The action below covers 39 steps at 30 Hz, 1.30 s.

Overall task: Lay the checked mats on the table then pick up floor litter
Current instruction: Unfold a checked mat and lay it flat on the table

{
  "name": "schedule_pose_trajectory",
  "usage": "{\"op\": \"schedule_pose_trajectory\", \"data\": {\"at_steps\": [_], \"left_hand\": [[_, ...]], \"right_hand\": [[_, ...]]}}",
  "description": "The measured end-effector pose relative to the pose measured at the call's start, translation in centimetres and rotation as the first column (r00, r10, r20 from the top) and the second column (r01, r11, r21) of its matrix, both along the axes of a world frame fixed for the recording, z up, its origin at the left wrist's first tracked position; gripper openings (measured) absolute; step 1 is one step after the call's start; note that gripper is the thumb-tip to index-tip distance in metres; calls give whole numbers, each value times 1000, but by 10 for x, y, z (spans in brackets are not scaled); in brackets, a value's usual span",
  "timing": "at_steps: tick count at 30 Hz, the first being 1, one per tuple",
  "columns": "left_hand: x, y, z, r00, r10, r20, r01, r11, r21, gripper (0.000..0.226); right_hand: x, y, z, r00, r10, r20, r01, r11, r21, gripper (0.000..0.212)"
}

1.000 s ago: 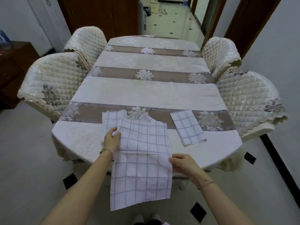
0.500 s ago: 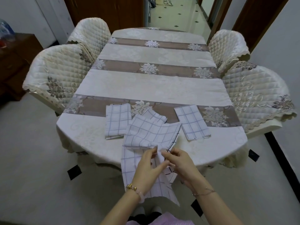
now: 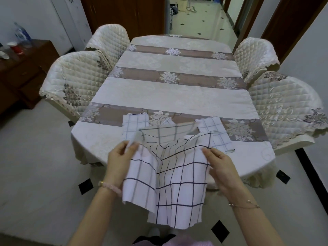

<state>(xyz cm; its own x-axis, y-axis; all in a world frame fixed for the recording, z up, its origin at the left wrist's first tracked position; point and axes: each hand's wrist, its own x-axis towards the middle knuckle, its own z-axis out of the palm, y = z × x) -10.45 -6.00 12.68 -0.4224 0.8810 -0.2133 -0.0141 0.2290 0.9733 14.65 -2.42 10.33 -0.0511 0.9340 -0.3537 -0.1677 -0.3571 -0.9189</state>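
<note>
I hold a white checked mat in the air in front of the near end of the table. My left hand pinches its upper left corner and my right hand grips its right edge. The cloth is partly folded over and hangs below the table edge. Two folded checked mats lie on the table behind it: one at the left and one at the right. A small piece of another checked cloth peeks out between them.
Quilted cream chairs flank the table, two on the left and two on the right. A dark wooden sideboard with a bottle and cups stands at far left. The tiled floor has black diamond insets.
My hands have moved apart, spreading the mat and lifting it off the table edge. The head has leaned closer to the table.
</note>
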Motion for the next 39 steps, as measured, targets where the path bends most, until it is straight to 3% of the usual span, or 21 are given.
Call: {"op": "schedule_pose_trajectory", "data": {"at_steps": [5, 10, 14, 16, 20, 23, 31, 39], "left_hand": [[-70, -19, 2, 988, 130, -81, -135, 988, -73, 5], [-108, -57, -11, 964, 189, -188, -219, 963, -155, 4], [-125, -99, -19, 959, 240, -151, -270, 938, -218, 13], [-129, -119, -22, 955, 281, -97, -297, 921, -252, 21], [-136, -163, -26, 917, 395, -59, -395, 877, -275, 14], [-151, -200, -33, 860, 508, -50, -504, 830, -239, 25], [-196, -285, -62, 583, 812, 16, -796, 575, -188, 19], [-275, -342, -97, 520, 854, -9, -815, 493, -303, 22]], "right_hand": [[30, 15, -7, 989, -131, 64, 132, 991, -20, 16], [34, 19, -15, 980, -118, 163, 124, 992, -26, 18], [11, 17, -14, 971, -12, 239, 14, 1000, -6, 31], [-8, 17, -13, 963, 56, 264, -64, 998, 21, 29], [-57, 21, -12, 921, 216, 323, -248, 967, 61, 21], [-100, 18, -13, 881, 332, 336, -373, 926, 61, 28], [-235, -11, -35, 721, 558, 411, -623, 782, 32, 30], [-367, -53, -81, 530, 716, 455, -755, 642, -131, 31]]}}
